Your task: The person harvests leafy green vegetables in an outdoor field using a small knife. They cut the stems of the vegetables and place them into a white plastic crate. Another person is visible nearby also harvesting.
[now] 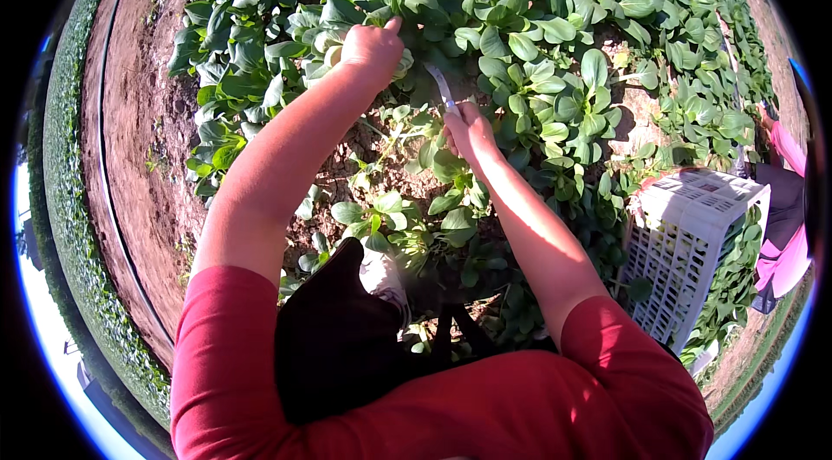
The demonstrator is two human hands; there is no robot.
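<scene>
My left hand [376, 51] is closed around bok choy at the edge of the standing plants. Pale stem bases [404, 64] show beside the hand, and its index finger points forward; how many plants it holds I cannot tell. In my right hand [470, 132] is a knife [441, 84] with a narrow, slightly curved blade. The blade points forward and left, a little apart from the left hand, over shaded soil. Leafy bok choy plants [497, 14] grow thickly ahead of both hands.
A white plastic crate [676, 245] lies on its side at the right, with leafy greens in it. Beyond it is another person [783, 258] in pink and dark clothing. Small plants [383, 213] grow near my shoe [383, 274]. A black hose [104, 154] runs along bare soil at left.
</scene>
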